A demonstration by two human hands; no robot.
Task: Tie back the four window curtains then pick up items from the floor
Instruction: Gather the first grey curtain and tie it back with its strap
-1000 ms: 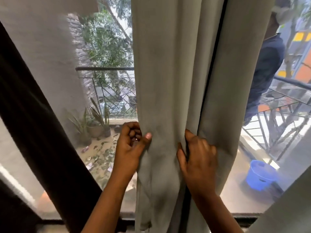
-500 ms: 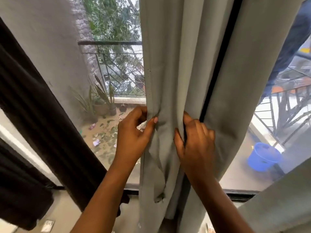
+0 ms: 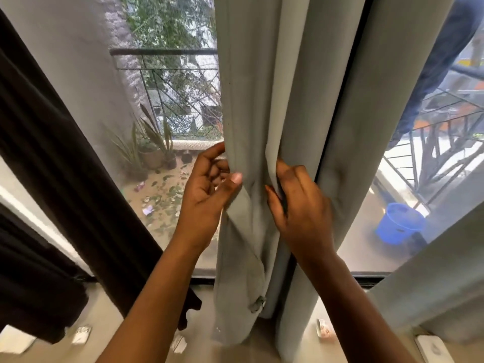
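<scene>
A grey curtain (image 3: 262, 87) hangs in the middle of the window, gathered into folds. My left hand (image 3: 209, 195) pinches its left edge between thumb and fingers. My right hand (image 3: 301, 205) grips a fold of the same curtain, its fingertips tucked into the crease. A dark brown curtain (image 3: 60, 179) hangs on the left, pulled aside. Another grey curtain (image 3: 445, 297) shows at the lower right. Small items lie on the floor: cards (image 3: 81, 335), a paper scrap (image 3: 179, 344) and a small roll (image 3: 323, 328).
The window glass (image 3: 170, 113) looks onto a balcony with potted plants (image 3: 154, 150), scattered leaves and a blue bucket (image 3: 399, 224). A white flat object (image 3: 433, 349) lies on the floor at the lower right. A white sheet (image 3: 15, 339) lies at the lower left.
The view has tilted down, so the floor and its scattered items now show. Both hands stay on the grey curtain, bunching its folds closer together.
</scene>
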